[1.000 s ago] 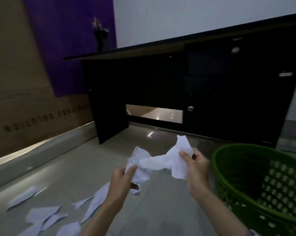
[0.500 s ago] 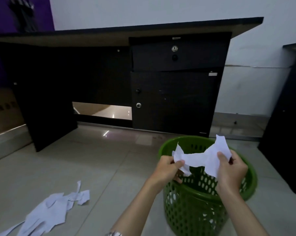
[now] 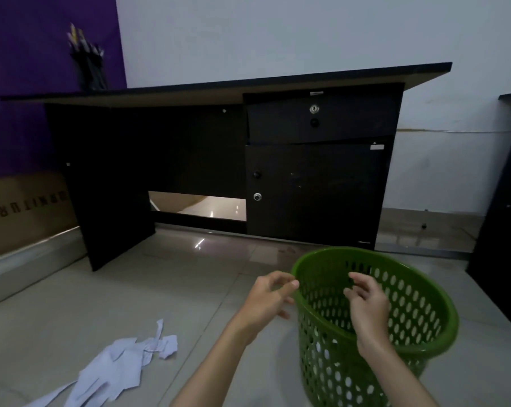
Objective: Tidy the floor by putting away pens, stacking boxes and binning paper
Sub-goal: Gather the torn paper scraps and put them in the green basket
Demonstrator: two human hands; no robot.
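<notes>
While my left hand (image 3: 266,298) and right hand (image 3: 366,306) hover empty, fingers loosely spread, over the green bin (image 3: 424,312), torn paper (image 3: 116,368) remains on the floor (image 3: 72,312).

Lower right of frame: green perforated basket (image 3: 418,292) on the tiled floor (image 3: 101,295). Right grip (image 3: 367,304) over its mouth, left grip (image 3: 267,298) at its rim, both empty, fingers loosely curled. Lower left: torn paper (image 3: 113,374). Behind: dark table (image 3: 322,160).
</notes>
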